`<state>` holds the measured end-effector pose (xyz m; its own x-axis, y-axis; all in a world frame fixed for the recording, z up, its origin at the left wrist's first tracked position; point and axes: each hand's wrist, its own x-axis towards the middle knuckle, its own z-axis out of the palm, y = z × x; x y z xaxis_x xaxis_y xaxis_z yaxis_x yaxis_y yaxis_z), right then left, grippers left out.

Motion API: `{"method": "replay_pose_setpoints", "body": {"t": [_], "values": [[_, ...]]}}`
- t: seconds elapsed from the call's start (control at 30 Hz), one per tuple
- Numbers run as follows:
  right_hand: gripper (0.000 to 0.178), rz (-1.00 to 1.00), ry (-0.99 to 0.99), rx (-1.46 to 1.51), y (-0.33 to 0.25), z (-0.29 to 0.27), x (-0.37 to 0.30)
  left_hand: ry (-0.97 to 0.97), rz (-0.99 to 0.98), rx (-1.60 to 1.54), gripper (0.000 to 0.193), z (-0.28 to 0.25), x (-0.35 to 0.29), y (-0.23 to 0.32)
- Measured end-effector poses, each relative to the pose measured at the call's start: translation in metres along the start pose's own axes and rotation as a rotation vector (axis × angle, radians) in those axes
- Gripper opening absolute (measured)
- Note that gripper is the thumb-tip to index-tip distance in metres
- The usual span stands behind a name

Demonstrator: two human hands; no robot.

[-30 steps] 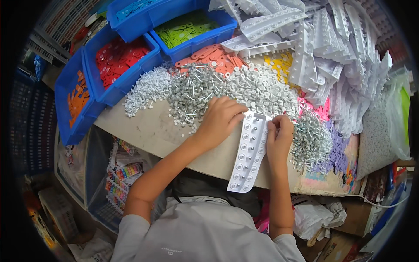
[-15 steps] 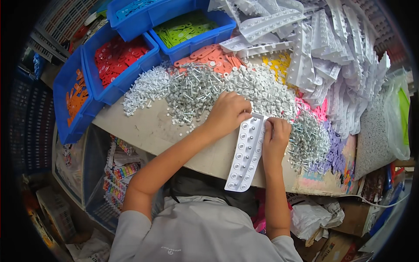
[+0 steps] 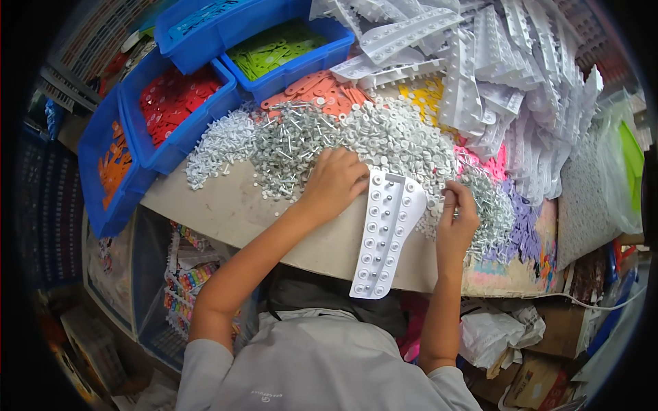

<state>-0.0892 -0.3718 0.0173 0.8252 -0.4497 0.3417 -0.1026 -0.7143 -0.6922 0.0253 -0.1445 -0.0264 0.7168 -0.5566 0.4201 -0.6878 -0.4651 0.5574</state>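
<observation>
A white plastic strip [image 3: 385, 236] with two rows of round studs lies tilted near the table's front edge. Small metal pins [image 3: 382, 241] stand along its central channel. My left hand [image 3: 332, 183] is closed at the strip's upper left edge, fingertips against it. Right of the strip, apart from it, my right hand [image 3: 458, 218] has thumb and forefinger pinched together; whatever they hold is too small to make out. Just beyond my hands spread heaps of white round caps [image 3: 394, 133] and metal pins [image 3: 295, 140], with another pin heap [image 3: 488, 212] beside my right hand.
Blue bins [image 3: 185, 147] at left hold red, green, blue and orange plastic pieces. White strips [image 3: 507, 75] are stacked high at back right. Small white pieces [image 3: 219, 147] and purple pieces [image 3: 524, 222] flank the heaps. A clear bag [image 3: 593, 185] stands at the right edge.
My right hand has let go of the strip and moved right, its fingers now pinched. The strip and my left hand have shifted slightly left.
</observation>
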Motion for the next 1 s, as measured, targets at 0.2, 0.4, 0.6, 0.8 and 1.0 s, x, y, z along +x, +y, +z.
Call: {"method": "replay_pose_setpoints", "body": {"t": [0.2,0.4,0.6,0.8,1.0], "values": [[0.01,-0.147,-0.07,-0.275,0.015,-0.017,-0.005,0.019,0.06,0.048,0.01,0.001,-0.001,-0.001],[0.009,-0.235,-0.079,-0.351,0.02,0.0,-0.01,0.094,0.088,0.121,0.008,-0.002,0.001,-0.003],[0.007,-0.189,-0.1,-0.314,0.022,0.0,-0.013,0.132,0.047,0.11,0.009,-0.002,0.004,-0.004],[0.007,0.012,-0.11,-0.02,-0.002,-0.01,-0.015,0.184,-0.038,0.109,0.01,-0.018,0.005,-0.003],[0.007,0.042,-0.245,0.196,-0.019,0.005,-0.013,0.201,-0.016,0.099,0.009,-0.031,0.0,0.003]]}}
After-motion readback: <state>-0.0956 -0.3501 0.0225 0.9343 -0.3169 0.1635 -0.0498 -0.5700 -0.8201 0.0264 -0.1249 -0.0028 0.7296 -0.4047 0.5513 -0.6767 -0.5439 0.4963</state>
